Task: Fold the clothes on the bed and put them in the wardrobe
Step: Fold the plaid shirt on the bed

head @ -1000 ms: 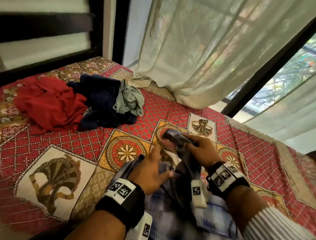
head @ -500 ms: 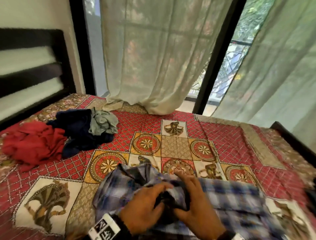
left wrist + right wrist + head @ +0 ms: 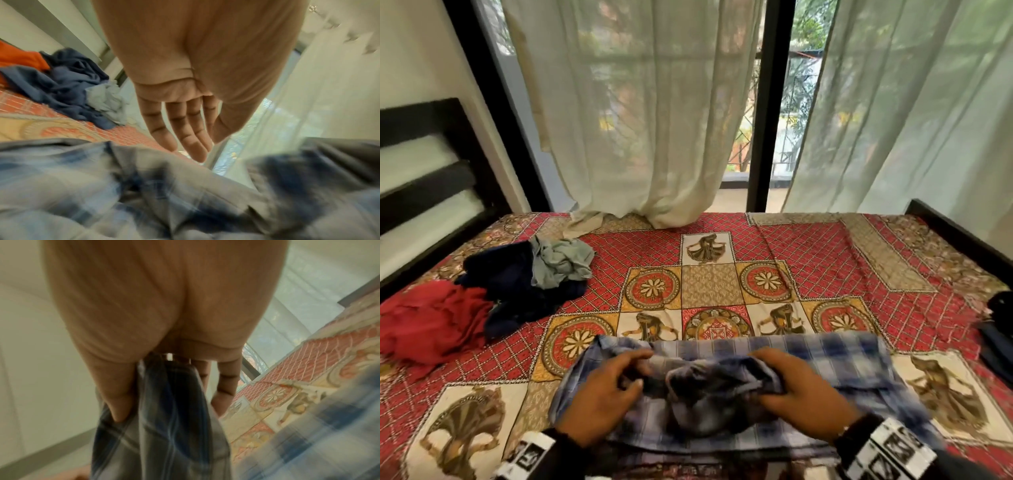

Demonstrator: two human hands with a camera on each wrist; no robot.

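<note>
Blue-and-white checked cotton shirt [image 3: 835, 356] has dropped from mid-air onto the bed's near edge, ready for folding; right hand [image 3: 803, 394] pinches a bunched fold, left hand [image 3: 180, 116] hovers, fingers straight, holding nothing.

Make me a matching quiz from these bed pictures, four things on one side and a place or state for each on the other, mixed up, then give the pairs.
Things:
1. plaid shirt
2. red garment
3. pale grey-green garment
4. left hand

Places or states:
A. crumpled on top of the dark blue clothes
B. fingers straight, gripping nothing
C. pinched by the right hand at the near edge of the bed
D. heaped nearest the headboard

Pairs: 1-C, 2-D, 3-A, 4-B
</note>
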